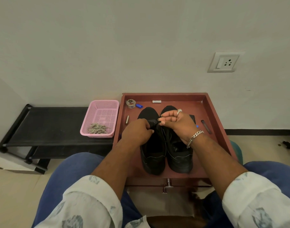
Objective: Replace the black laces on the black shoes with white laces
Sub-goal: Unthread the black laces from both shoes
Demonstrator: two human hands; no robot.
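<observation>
Two black shoes stand side by side in a reddish-brown tray [211,112], toes toward the wall. My left hand [137,132] grips the tongue area of the left shoe [151,155]. Just beside it, my right hand [177,124] pinches a black lace [155,122] above the right shoe [178,158]. The white laces [98,128] lie in a heap in a pink basket [101,112] to the left of the tray.
The pink basket sits on a low black rack [47,125]. Small items lie in the tray: a tape roll [130,103], a blue cap [139,105], a white tube [156,101], a dark stick [206,125]. A wall socket [225,62] is up right.
</observation>
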